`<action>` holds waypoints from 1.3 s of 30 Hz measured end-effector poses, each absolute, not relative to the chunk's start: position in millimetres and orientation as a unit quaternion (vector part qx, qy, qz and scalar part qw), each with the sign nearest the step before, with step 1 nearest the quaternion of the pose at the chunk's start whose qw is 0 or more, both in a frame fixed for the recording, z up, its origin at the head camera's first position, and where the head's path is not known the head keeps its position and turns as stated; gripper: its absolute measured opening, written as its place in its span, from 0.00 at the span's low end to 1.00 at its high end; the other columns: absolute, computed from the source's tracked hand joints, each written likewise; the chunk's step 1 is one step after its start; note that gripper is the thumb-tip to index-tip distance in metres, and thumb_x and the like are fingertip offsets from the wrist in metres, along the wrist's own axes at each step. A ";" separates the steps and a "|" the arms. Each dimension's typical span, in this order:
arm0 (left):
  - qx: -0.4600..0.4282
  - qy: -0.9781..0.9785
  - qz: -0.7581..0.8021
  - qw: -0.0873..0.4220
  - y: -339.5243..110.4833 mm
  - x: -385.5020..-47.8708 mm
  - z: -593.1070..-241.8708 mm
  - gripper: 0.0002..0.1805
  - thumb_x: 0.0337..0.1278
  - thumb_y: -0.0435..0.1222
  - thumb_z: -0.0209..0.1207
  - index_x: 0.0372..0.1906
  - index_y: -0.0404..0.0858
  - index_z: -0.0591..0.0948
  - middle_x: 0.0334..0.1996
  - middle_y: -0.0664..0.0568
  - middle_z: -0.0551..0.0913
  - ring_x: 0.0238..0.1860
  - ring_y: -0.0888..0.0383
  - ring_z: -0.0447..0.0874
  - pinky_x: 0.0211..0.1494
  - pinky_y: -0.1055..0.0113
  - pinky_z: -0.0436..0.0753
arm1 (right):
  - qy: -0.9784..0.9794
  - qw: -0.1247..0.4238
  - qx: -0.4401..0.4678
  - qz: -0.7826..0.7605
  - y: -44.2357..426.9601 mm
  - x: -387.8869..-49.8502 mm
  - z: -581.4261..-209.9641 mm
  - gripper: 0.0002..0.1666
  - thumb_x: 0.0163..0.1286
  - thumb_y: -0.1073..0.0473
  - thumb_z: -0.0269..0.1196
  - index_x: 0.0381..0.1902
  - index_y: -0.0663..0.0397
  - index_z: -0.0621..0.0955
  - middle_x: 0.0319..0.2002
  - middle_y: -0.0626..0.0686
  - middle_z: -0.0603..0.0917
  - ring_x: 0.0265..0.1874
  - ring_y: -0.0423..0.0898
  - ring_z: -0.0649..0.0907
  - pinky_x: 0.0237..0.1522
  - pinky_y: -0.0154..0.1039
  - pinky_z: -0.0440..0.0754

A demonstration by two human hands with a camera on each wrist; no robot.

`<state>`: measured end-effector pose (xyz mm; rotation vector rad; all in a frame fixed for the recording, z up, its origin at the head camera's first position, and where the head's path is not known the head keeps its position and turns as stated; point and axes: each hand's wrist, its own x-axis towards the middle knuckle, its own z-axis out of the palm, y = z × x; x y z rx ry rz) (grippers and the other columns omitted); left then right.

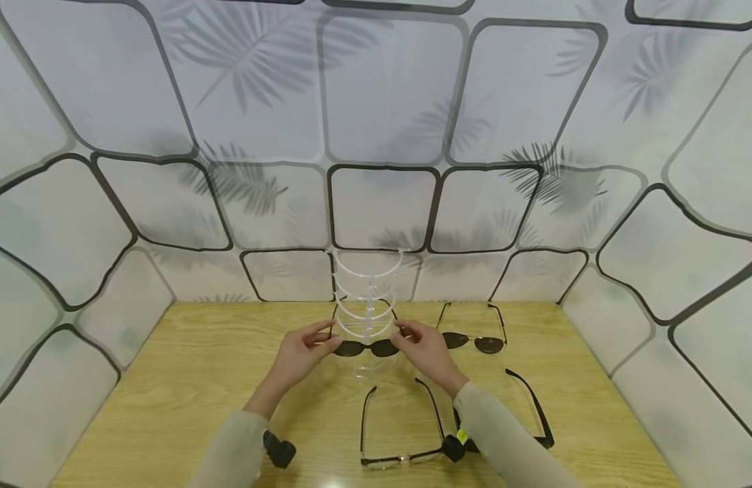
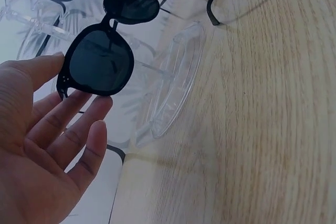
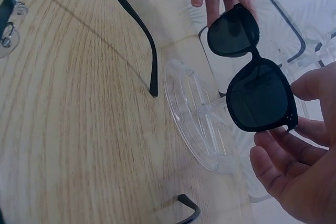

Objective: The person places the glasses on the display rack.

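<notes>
Black sunglasses (image 1: 351, 348) with dark lenses are held level at the front of a clear tiered display stand (image 1: 370, 305). My left hand (image 1: 301, 356) pinches their left end between thumb and fingers. At the opposite end, my right hand (image 1: 426, 349) grips the hinge corner the same way. The temples point back past the stand's lower tiers. In the left wrist view, the thumb lies above the frame (image 2: 102, 61) and the fingers below it. The stand's curved clear base (image 3: 184, 114) rests on the table in the right wrist view. Whether the sunglasses touch the stand, I cannot tell.
Thin-framed sunglasses (image 1: 488, 345) lie on the wooden table (image 1: 169, 407) to the right. Nearer me are clear-lens eyeglasses (image 1: 404, 458), temples pointing away. Black thick-framed glasses (image 1: 543, 440) are partly hidden by my right sleeve. Patterned fabric walls (image 1: 382, 88) enclose the back and sides.
</notes>
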<state>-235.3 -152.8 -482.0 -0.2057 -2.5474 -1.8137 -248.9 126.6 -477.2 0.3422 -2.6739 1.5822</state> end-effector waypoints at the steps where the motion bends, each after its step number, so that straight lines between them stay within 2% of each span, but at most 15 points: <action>1: -0.066 -0.811 -0.581 0.004 -152.2 -236.0 -482.0 0.28 0.68 0.38 0.70 0.70 0.36 0.80 0.53 0.40 0.91 0.56 0.46 0.90 0.54 0.58 0.89 | -0.855 0.007 0.108 0.507 126.3 -249.6 -477.3 0.24 0.76 0.54 0.67 0.65 0.56 0.83 0.49 0.54 0.90 0.41 0.43 0.86 0.41 0.40 0.83; 11: -0.042 -0.799 -0.600 0.004 -147.8 -242.1 -485.8 0.27 0.68 0.36 0.69 0.69 0.37 0.81 0.53 0.40 0.91 0.57 0.46 0.90 0.48 0.71 0.84 | -0.867 0.000 0.099 0.488 123.7 -258.5 -479.9 0.25 0.76 0.54 0.66 0.67 0.54 0.82 0.52 0.54 0.89 0.43 0.45 0.87 0.42 0.42 0.85; 18: -0.028 -0.795 -0.606 0.000 -145.9 -245.8 -488.6 0.26 0.68 0.35 0.69 0.69 0.37 0.81 0.53 0.39 0.91 0.56 0.46 0.90 0.43 0.73 0.82 | -0.868 0.005 0.113 0.483 123.3 -261.7 -482.2 0.25 0.76 0.56 0.66 0.67 0.60 0.82 0.50 0.57 0.89 0.41 0.47 0.87 0.41 0.43 0.85; 29: -0.019 -0.795 -0.606 -0.002 -145.3 -251.2 -492.8 0.27 0.67 0.35 0.70 0.69 0.38 0.81 0.54 0.40 0.90 0.55 0.47 0.91 0.36 0.71 0.81 | -0.872 0.006 0.104 0.478 120.8 -266.3 -483.5 0.25 0.77 0.56 0.66 0.67 0.60 0.81 0.51 0.57 0.89 0.43 0.49 0.87 0.42 0.44 0.85; 39: -0.016 -0.792 -0.610 -0.004 -143.8 -250.7 -492.9 0.26 0.68 0.35 0.69 0.69 0.37 0.81 0.55 0.38 0.90 0.55 0.46 0.91 0.36 0.71 0.82 | -0.874 0.000 0.106 0.475 121.6 -270.1 -487.2 0.25 0.77 0.55 0.65 0.67 0.59 0.81 0.51 0.56 0.89 0.44 0.50 0.88 0.44 0.47 0.87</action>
